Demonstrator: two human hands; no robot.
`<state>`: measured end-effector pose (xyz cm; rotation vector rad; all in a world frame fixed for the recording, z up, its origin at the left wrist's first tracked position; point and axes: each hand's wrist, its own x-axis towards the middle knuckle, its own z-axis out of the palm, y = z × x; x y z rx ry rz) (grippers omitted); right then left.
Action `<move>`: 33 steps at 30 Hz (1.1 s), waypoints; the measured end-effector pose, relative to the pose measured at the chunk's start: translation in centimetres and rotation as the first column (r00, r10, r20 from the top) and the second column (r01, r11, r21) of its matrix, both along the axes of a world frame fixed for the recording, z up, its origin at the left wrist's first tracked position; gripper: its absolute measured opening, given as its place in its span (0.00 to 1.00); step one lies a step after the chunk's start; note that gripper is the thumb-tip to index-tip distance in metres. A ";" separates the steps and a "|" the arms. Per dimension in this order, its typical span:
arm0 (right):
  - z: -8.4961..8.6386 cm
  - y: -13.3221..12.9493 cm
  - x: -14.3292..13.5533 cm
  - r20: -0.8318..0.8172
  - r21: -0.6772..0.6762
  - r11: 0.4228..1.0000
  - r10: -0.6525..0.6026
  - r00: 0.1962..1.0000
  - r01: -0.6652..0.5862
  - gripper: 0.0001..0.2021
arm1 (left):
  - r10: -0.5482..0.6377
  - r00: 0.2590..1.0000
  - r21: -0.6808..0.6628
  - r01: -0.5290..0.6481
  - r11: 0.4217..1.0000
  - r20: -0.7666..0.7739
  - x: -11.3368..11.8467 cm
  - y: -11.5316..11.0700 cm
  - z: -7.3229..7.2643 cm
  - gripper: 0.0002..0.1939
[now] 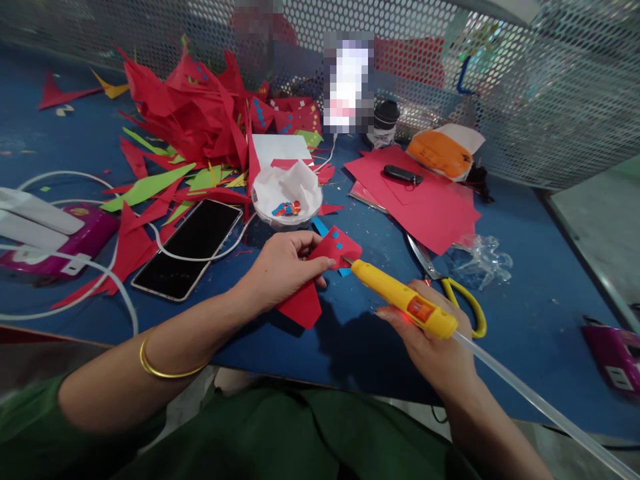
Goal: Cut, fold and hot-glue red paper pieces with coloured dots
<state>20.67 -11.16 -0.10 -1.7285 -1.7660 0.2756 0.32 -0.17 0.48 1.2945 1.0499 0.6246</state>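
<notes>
Between the fingers and thumb of my left hand [290, 267] is a folded red paper piece [305, 305] with small blue squares on its upper part. My right hand [437, 337] is wrapped round a yellow glue gun [395, 290], a clear glue stick trailing from its rear. The gun's nozzle touches or nearly touches the red paper beside the squares. A blue paper strip [320, 227] shows behind the red piece. Just beyond my left hand sits a paper-lined bowl [287, 193] holding small blue and red bits.
A phone [193, 247] lies left, crossed by a white cable. Behind it is a heap of red paper [200, 107]. Scissors [450, 287] lie beside my right hand, near red sheets [420, 200] and clear plastic [483, 260]. Purple boxes stand at both sides; a perforated metal screen [550, 87] is behind.
</notes>
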 end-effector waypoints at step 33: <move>0.1 0.0 0.0 0.020 0.006 1.000 0.003 1.000 -0.003 0.19 | 0.003 1.000 -0.001 -0.003 1.000 0.008 0.0 0.1 -0.3 0.08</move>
